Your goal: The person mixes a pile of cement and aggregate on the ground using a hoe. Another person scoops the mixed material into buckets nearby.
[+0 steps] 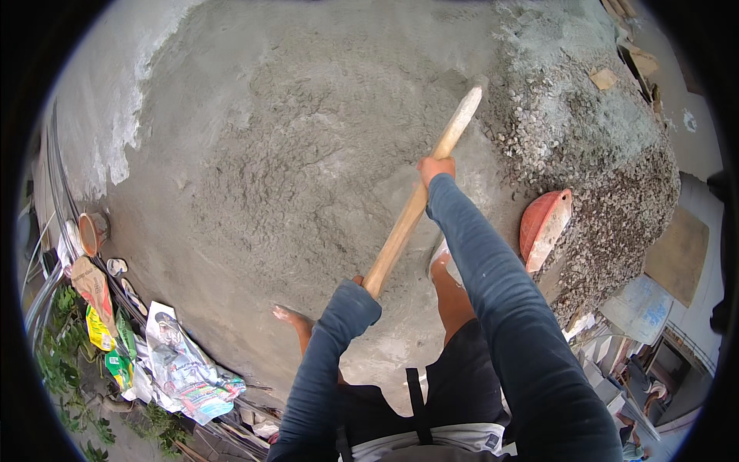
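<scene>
A long wooden tool handle (406,223) slants across the middle of the view, its far end coated pale with cement. Whatever blade it carries cannot be made out against the wet mix. My right hand (436,167) is wrapped round the upper part of the handle. Lower down, my left hand (359,280) closes on the near end, mostly hidden behind its dark sleeve. Around and beyond the handle spreads grey wet concrete mix (285,154), lumpy in the middle and smoother toward its left side.
On the right lies a gravel heap (616,185), with a red basin (543,223) tipped at its near edge. Plastic sacks (181,358), an orange-brown bucket (94,233), cables (58,169) and plants (69,385) line the left. My bare left foot (289,314) stands at the mix.
</scene>
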A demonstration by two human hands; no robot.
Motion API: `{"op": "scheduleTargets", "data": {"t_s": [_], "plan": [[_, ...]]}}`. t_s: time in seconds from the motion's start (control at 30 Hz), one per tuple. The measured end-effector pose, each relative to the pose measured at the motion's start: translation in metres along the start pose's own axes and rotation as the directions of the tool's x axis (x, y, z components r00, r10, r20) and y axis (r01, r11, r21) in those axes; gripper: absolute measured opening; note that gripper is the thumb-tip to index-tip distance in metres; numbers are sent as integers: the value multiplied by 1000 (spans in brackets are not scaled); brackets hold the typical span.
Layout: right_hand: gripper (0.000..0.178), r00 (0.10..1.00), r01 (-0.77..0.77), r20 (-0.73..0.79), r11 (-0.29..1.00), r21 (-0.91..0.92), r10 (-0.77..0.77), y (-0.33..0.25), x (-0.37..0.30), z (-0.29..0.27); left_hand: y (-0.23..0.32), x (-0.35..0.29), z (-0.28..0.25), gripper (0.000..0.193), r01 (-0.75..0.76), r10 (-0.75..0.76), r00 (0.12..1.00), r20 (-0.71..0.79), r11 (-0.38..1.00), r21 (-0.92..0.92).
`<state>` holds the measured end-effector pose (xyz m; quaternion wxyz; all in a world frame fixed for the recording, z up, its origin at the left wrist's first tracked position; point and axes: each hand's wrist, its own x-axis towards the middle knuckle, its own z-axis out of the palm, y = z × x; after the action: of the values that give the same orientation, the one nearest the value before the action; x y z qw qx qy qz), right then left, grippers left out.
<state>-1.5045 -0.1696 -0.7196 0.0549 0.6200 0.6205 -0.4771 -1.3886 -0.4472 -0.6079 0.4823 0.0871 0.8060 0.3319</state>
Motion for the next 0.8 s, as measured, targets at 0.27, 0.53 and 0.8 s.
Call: {"op": "scheduleTargets", "data": {"t_s": [0.27,0.53,0.8], "plan": [[52,924,-302,294,937,177,243,103,-209,36,-123,-182,-33,27,167,-172,984,46,982,84],[52,980,-109,186,971,211,70,93,-156,-70,-81,-137,76,28,-41,46,996,80,997,-68],[55,996,84,12,992,-92,-83,-15,96,-120,93,61,94,32,-126,154,982,111,966,-226]]}}
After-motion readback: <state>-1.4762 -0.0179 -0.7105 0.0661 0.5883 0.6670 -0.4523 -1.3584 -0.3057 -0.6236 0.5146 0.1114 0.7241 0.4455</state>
